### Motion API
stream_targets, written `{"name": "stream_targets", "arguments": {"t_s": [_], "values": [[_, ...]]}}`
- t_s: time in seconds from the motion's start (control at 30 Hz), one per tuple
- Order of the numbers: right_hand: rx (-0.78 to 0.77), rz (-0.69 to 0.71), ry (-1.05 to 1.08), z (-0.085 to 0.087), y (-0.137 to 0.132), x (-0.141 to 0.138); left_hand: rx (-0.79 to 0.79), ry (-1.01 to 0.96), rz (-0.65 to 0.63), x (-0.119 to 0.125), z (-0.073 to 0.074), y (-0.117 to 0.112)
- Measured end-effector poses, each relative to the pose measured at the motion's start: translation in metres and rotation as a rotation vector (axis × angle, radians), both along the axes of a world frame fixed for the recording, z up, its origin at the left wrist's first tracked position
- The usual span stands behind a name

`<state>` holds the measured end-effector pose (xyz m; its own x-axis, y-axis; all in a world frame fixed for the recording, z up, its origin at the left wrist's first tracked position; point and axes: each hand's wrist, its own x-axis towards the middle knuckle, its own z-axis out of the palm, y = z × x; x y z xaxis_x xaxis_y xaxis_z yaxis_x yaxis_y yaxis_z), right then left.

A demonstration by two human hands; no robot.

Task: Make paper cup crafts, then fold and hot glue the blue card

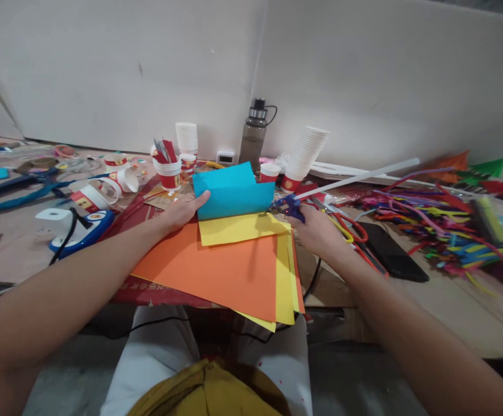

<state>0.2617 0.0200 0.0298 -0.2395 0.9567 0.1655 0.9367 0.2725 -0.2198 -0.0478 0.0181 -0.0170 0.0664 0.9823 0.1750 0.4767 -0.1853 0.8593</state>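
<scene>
My left hand grips the left edge of a folded piece of blue paper, its thumb lying on the front. Under the blue paper a yellow paper strip shows. Closed around a dark blue glue gun is my right hand; a long white glue stick sticks out of the gun's back. The gun's nozzle is at the lower right edge of the blue paper; whether they touch I cannot tell. A stack of orange paper and yellow sheets lies beneath.
Behind stand paper cups, a cup of sticks and a water bottle. To the right lie scissors, a black phone and a heap of colourful pipe cleaners. A blue-and-white power strip sits left.
</scene>
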Motion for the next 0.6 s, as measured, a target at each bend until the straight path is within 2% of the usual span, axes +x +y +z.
{"name": "stream_targets", "arguments": {"t_s": [0.23, 0.43, 0.6], "values": [[0.003, -0.009, -0.004, 0.0, 0.002, 0.0, 0.006, 0.039, 0.05, 0.0, 0.001, -0.001], [-0.023, -0.023, -0.057, 0.004, -0.001, 0.009, -0.017, 0.02, 0.0, 0.0, 0.002, -0.001], [-0.014, -0.022, -0.036, 0.002, 0.001, 0.001, -0.001, 0.073, 0.047, 0.002, 0.005, -0.002]]}}
